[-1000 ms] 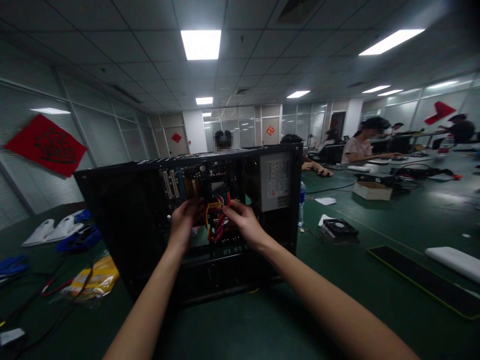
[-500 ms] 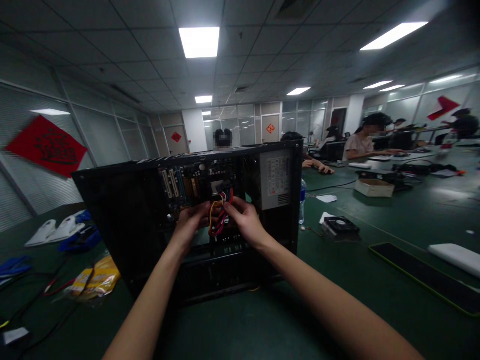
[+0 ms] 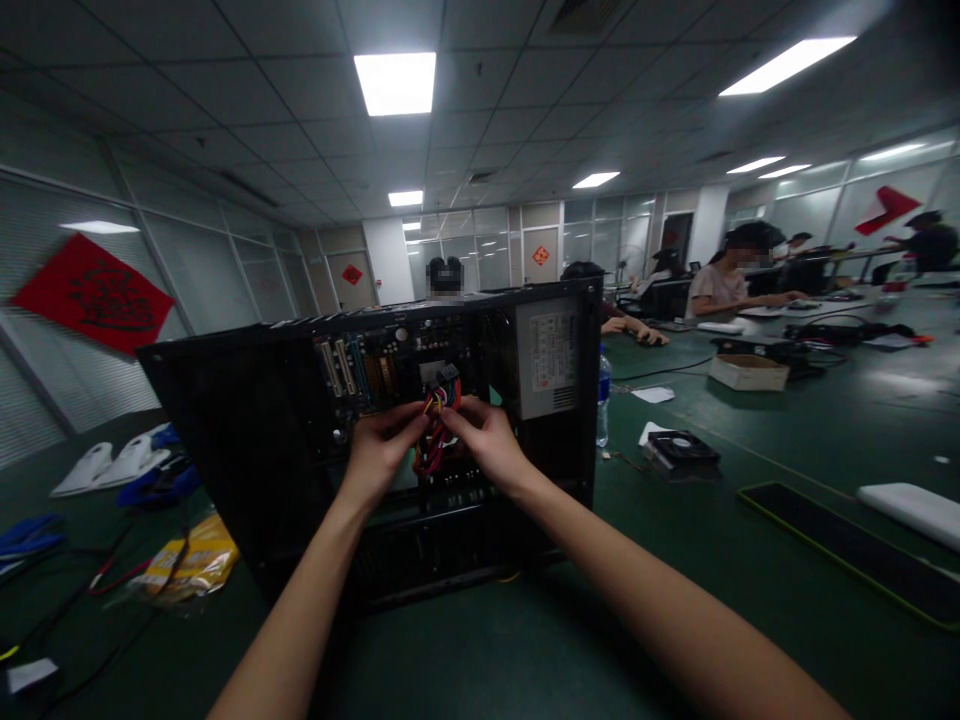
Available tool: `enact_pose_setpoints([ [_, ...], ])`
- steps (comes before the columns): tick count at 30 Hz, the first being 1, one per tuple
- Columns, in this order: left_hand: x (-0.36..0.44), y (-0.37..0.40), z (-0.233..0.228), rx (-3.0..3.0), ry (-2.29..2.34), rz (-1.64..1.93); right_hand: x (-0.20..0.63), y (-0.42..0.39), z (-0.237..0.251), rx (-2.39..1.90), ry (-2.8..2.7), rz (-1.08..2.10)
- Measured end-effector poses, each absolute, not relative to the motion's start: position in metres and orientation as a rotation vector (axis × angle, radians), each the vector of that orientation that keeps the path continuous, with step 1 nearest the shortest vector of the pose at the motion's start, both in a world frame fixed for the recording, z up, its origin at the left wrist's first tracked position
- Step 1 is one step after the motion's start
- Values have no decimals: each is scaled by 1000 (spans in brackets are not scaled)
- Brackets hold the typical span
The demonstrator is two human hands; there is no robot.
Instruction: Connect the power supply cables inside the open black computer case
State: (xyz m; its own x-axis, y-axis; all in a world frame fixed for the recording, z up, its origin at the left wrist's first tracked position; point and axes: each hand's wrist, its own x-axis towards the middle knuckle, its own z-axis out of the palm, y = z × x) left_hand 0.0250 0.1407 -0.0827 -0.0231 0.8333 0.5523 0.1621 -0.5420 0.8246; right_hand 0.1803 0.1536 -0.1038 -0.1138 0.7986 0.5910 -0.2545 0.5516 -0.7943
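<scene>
An open black computer case (image 3: pixel 225 440) stands on the green table in front of me. Inside it, a bundle of coloured power cables (image 3: pixel 433 455) with a black connector (image 3: pixel 444 376) at its upper end is pinched between both hands. My left hand (image 3: pixel 386 445) grips the bundle from the left, my right hand (image 3: pixel 484 440) from the right. Behind them lies the motherboard (image 3: pixel 375 370) with its card slots, partly hidden by my fingers. The silver power supply (image 3: pixel 548 360) sits at the case's upper right.
Right of the case are a water bottle (image 3: pixel 604 400), a cooling fan (image 3: pixel 681 455), a dark keyboard-shaped slab (image 3: pixel 847 550) and a small box (image 3: pixel 748 372). To the left lie a yellow packet (image 3: pixel 191 560), gloves (image 3: pixel 112 465) and loose cables. People sit at the far desks.
The cable bundle has been turned in my fingers, so its black connector now shows upright above them. My left fingertips have shifted slightly right onto the wires.
</scene>
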Motion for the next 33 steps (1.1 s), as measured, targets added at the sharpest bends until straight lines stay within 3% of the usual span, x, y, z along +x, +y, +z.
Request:
enact_pose_setpoints([
  [22, 26, 142, -94, 1868, 1211, 1868, 181, 150, -100, -509, -1376, 1036],
  [33, 30, 138, -100, 2167, 1194, 1859, 186, 154, -101, -520, -1393, 1309],
])
